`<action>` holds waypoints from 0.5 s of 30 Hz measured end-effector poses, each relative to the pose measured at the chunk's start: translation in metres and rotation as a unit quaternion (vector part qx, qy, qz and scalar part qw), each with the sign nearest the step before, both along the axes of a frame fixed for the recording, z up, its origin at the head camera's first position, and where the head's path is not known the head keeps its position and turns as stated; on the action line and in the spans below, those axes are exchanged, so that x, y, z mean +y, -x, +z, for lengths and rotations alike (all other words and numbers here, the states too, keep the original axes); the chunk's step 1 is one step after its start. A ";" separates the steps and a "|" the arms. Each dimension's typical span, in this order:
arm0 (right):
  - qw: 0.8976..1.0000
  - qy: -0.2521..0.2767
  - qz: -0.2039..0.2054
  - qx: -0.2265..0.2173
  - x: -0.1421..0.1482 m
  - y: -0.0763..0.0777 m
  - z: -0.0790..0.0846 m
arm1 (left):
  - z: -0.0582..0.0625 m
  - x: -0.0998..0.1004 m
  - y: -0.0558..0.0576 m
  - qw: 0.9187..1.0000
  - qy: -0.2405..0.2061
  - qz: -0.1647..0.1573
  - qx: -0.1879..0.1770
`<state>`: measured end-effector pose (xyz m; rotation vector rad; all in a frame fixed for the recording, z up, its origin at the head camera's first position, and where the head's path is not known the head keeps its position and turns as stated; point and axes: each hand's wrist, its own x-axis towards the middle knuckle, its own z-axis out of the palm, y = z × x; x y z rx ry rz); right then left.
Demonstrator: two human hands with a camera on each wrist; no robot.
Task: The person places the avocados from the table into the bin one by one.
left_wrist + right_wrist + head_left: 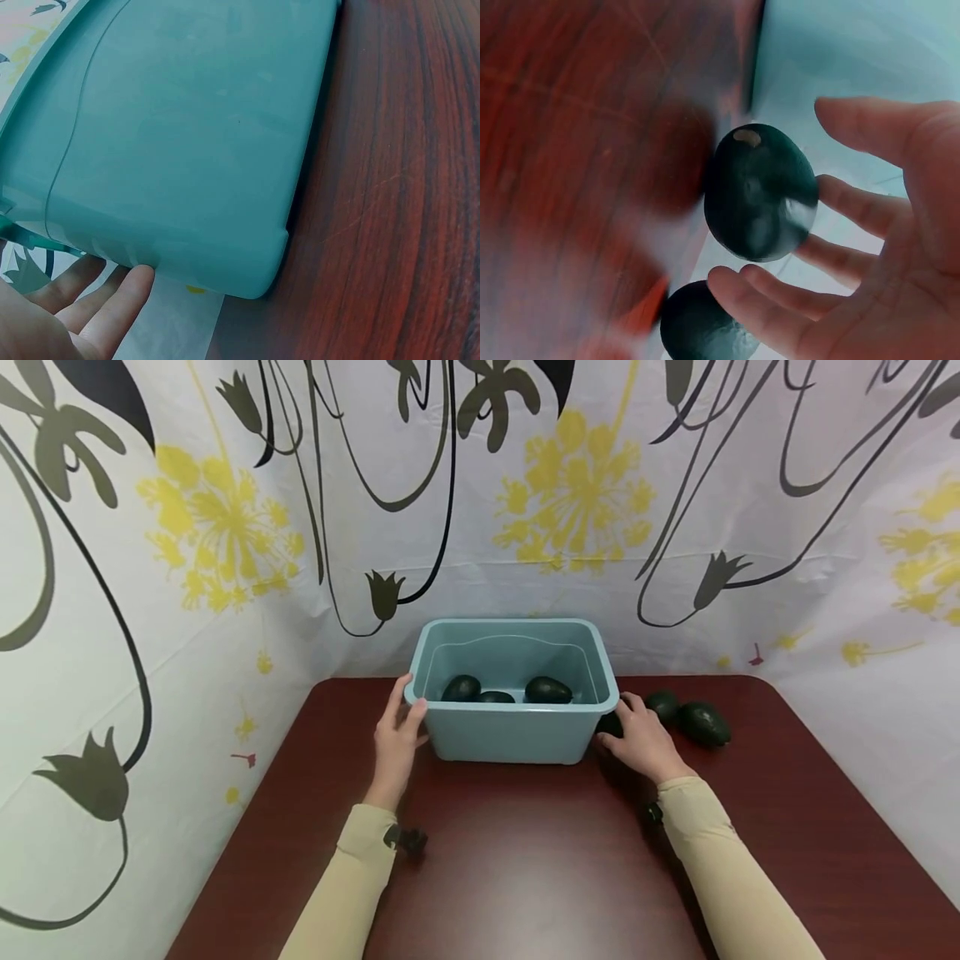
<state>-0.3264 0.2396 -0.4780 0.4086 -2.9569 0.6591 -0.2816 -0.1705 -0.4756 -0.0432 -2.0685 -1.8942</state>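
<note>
A light blue plastic bin (510, 735) stands on the table with several dark green avocados inside, one of them an avocado (548, 690) at its right. My left hand (395, 747) rests at the bin's front left corner, thumb and index finger at the rim. In the left wrist view, extended fingers (120, 304) touch the bin wall below the rim. My right hand (641, 741) is beside the bin's right side, around an avocado (759, 191) on the table. Its fingers lie along the avocado's far side; the thumb stands apart from it.
Another avocado (703, 724) lies on the table right of my right hand, with an avocado (662, 705) close behind it. The dark red wooden table (525, 852) ends at a patterned cloth wall (480, 585) behind the bin.
</note>
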 end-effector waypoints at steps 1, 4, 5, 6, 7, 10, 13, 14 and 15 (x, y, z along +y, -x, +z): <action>1.000 0.002 -0.001 0.003 0.000 0.000 0.000 | 0.000 0.000 0.000 1.000 0.000 0.000 0.000; 1.000 0.004 -0.001 0.017 -0.002 0.000 0.001 | -0.001 -0.001 0.000 1.000 -0.002 0.000 0.000; 1.000 0.004 -0.001 0.022 -0.002 0.000 0.001 | -0.001 -0.001 0.000 1.000 -0.002 0.000 0.001; 1.000 0.004 -0.003 0.027 -0.003 0.000 0.002 | 0.000 -0.001 0.000 1.000 -0.002 0.000 0.001; 0.999 0.003 -0.004 0.032 -0.003 0.000 0.002 | 0.000 0.000 0.000 1.000 -0.002 -0.001 0.001; 0.999 0.000 -0.011 0.041 -0.003 -0.001 0.000 | 0.000 0.000 0.001 1.000 -0.004 -0.002 0.002; 0.999 -0.006 -0.014 0.031 -0.001 -0.002 -0.004 | -0.002 0.000 0.001 1.000 -0.003 -0.002 0.000; 1.000 -0.010 -0.013 0.025 -0.001 -0.002 -0.005 | -0.002 -0.001 0.001 1.000 -0.003 -0.003 -0.001; 1.000 -0.013 -0.010 0.020 0.000 -0.002 -0.007 | -0.003 -0.001 0.001 1.000 -0.002 -0.004 -0.003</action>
